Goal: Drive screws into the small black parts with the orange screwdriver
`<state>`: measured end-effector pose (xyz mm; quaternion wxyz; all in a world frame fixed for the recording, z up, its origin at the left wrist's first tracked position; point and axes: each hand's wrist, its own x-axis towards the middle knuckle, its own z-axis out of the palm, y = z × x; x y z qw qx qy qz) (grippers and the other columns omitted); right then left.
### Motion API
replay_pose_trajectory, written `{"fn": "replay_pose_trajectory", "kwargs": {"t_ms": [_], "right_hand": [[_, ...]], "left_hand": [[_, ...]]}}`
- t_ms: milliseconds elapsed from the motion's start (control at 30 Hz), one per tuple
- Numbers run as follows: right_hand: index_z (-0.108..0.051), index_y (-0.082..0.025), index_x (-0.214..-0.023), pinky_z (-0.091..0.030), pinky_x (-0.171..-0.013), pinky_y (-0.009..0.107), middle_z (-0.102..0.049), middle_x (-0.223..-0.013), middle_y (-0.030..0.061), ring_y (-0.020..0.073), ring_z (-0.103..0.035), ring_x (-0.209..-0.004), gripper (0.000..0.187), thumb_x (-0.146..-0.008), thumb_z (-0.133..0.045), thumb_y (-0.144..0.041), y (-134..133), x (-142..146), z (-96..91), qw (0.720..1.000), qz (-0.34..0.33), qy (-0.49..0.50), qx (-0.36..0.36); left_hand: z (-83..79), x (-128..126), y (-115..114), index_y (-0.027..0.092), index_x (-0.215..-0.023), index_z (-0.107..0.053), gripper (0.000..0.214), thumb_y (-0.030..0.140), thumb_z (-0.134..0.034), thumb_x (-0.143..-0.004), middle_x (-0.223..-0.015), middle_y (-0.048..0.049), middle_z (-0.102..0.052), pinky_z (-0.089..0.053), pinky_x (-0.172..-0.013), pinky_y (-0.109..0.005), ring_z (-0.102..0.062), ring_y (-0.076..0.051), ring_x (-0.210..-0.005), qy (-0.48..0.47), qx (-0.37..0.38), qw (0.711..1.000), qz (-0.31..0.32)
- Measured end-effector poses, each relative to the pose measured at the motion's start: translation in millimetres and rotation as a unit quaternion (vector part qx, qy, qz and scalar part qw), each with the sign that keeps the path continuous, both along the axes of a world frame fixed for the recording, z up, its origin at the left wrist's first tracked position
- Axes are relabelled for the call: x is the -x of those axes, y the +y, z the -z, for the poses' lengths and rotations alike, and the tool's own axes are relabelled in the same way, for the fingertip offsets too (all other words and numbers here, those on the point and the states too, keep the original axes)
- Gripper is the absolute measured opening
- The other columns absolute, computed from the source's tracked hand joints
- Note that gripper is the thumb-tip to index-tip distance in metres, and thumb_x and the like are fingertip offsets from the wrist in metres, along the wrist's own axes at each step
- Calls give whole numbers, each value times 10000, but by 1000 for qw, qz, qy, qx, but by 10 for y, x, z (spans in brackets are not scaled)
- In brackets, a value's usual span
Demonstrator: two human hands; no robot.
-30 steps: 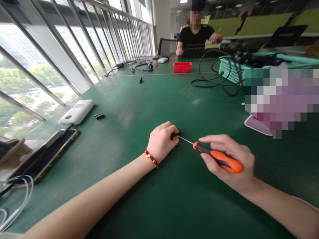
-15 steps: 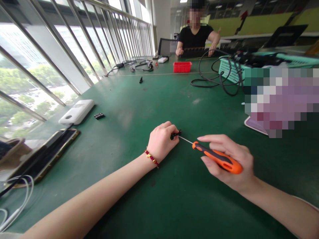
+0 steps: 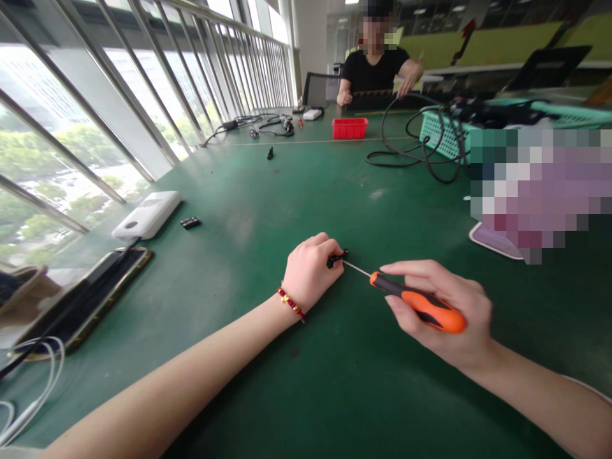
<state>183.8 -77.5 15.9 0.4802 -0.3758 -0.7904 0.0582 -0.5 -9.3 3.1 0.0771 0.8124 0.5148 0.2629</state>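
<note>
My left hand rests low over the green table, its fingers closed on a small black part. Much of that part is hidden by the fingers, so its exact kind does not show. In my right hand lies an orange and black screwdriver, gripped between thumb and fingers. The thin metal shaft points left, and its tip meets the small black part at my left fingertips. A red beaded bracelet circles my left wrist.
On the left are a phone, a white power bank and a black piece. Farther off stand a red bin and a teal basket with black cables. Another person sits across the table.
The screwdriver handle has turned about its own axis in my right hand, which has shifted slightly. My left hand stays still. The other person's hand has moved up a little.
</note>
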Motion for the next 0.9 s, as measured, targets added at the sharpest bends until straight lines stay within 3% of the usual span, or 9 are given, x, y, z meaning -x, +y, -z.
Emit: {"fn": "replay_pose_trajectory", "kwargs": {"t_ms": [100,233,333,433,500,633,800,900], "right_hand": [[-527,-222,-1133,-508,-582,245,-605,-817,9,103,-574,-607,442,-716,-614,-104,17,4,23,999,10,42,-19],[-442,-225,-1237,-531,-659,349,-554,-1014,80,206,-593,-846,656,-629,-687,-192,88,14,42,992,9,120,-48],[-452,-210,-1224,-499,-554,297,-579,-823,23,154,-576,-657,615,-657,-687,-250,79,17,11,996,3,83,-9],[-555,-216,-1040,-446,-474,233,-547,-575,-51,91,-508,-462,282,-762,-601,-219,28,20,-36,999,15,27,31],[-575,-216,-941,-450,-486,214,-586,-586,-46,77,-523,-455,159,-785,-572,-181,5,23,-49,999,23,6,34],[-542,-216,-1077,-483,-538,220,-581,-656,-38,87,-547,-515,341,-752,-582,-123,22,25,-8,999,9,22,32],[-421,-212,-1255,-517,-654,313,-561,-928,53,177,-591,-789,623,-674,-641,-163,75,24,50,995,-14,100,1],[-474,-200,-1189,-461,-504,246,-531,-691,-28,112,-530,-550,508,-712,-646,-230,56,17,32,997,-16,69,36]], "left_hand": [[1,-2,-2,189,-731,-642,86,145,-573,-705,-828,-4,-645,-476,-661,-238,-615,-139,-749,1,-2,1000,-3],[-4,0,-4,190,-726,-639,86,143,-570,-709,-818,-1,-644,-470,-644,-236,-609,-135,-732,4,-5,1000,-4],[-4,3,-2,188,-725,-639,83,142,-574,-702,-823,-4,-644,-471,-639,-241,-611,-140,-735,1,-2,1000,-1],[-1,5,2,189,-732,-642,83,147,-576,-703,-830,-7,-646,-477,-655,-248,-615,-145,-745,-4,0,1000,0],[0,6,6,191,-735,-644,87,148,-575,-703,-829,-7,-647,-478,-666,-251,-616,-147,-749,-6,1,1000,1],[-2,10,17,186,-728,-643,88,144,-571,-700,-822,-8,-646,-474,-651,-249,-615,-147,-739,-7,3,1000,-5],[-7,12,16,185,-728,-643,89,141,-571,-702,-819,-7,-644,-472,-645,-251,-611,-145,-731,-2,0,1000,-6],[-8,12,11,185,-735,-643,94,136,-572,-699,-824,-5,-644,-477,-660,-253,-613,-146,-739,-2,-1,1000,-5]]}}
